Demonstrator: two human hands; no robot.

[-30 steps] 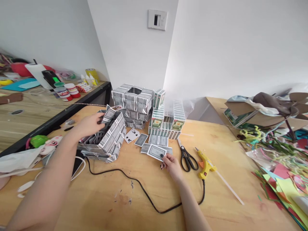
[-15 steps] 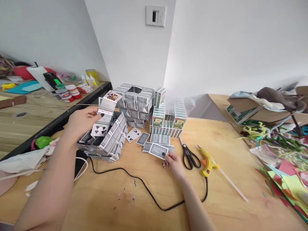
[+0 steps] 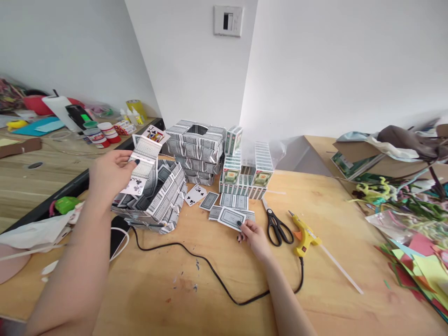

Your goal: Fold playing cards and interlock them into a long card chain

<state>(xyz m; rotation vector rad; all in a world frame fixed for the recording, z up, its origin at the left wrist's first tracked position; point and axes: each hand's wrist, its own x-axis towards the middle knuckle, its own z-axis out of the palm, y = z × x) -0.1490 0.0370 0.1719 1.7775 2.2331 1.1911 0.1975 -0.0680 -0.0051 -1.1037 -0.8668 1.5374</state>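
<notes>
My left hand [image 3: 114,175] pinches a joined piece of folded playing cards [image 3: 147,150], with a jack at its top and a clubs card at its lower end. It hangs over an open box made of playing cards [image 3: 164,198]. My right hand [image 3: 255,235] is closed on the corner of a playing card [image 3: 231,218], patterned back upward, above other cards on the table. Between the hands lie a face-up clubs card [image 3: 195,194] and a face-down card [image 3: 209,201]. Behind them stands a stacked card structure [image 3: 200,149].
Small green-and-white card boxes [image 3: 242,190] are stacked by the wall. Right of my right hand lie black scissors [image 3: 278,228] and a yellow glue gun [image 3: 305,238], its black cord [image 3: 210,270] crossing the table. Coloured paper [image 3: 420,261] and a cardboard box [image 3: 371,158] sit far right.
My left hand has moved slightly left and up with the card piece, showing more of the open card box's inside. My right hand keeps its card in nearly the same place.
</notes>
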